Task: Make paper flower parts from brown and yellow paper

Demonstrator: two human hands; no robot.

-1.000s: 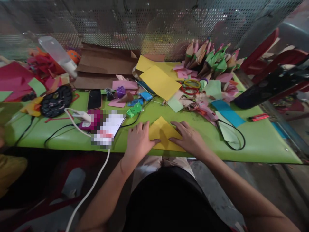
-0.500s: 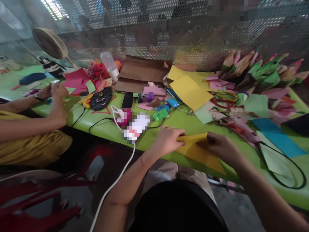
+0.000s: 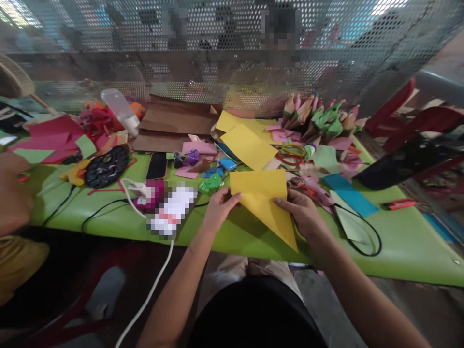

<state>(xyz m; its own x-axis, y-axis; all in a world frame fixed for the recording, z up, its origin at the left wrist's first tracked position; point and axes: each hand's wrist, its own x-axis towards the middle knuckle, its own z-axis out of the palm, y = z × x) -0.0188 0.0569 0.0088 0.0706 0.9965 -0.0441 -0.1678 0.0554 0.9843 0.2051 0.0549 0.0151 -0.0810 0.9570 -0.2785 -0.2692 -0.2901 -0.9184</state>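
A yellow sheet of paper (image 3: 266, 198) is held up between my two hands, over the near edge of the green table. Its lower side slants down to a point at the right. My left hand (image 3: 222, 205) pinches the sheet's left edge between thumb and fingers. On the right edge, my right hand (image 3: 300, 209) grips with the thumb in front and the fingers partly behind. More yellow sheets (image 3: 250, 146) lie just beyond. Left of my left hand are green crinkled wrap (image 3: 210, 183) and a lit phone (image 3: 174, 210) on a white cable.
A glue gun (image 3: 321, 192) with a black cord lies right of my hands, near blue paper strips (image 3: 350, 194) and a red cutter (image 3: 400, 204). Paper flowers (image 3: 322, 116) stand at the back beside brown cardboard (image 3: 177, 123). A co-worker's arm (image 3: 14, 193) is at far left.
The yellow paper has been raised and turned more upright, with my hands now at its two sides. The view has swung right, showing the table's right end and the red cutter.
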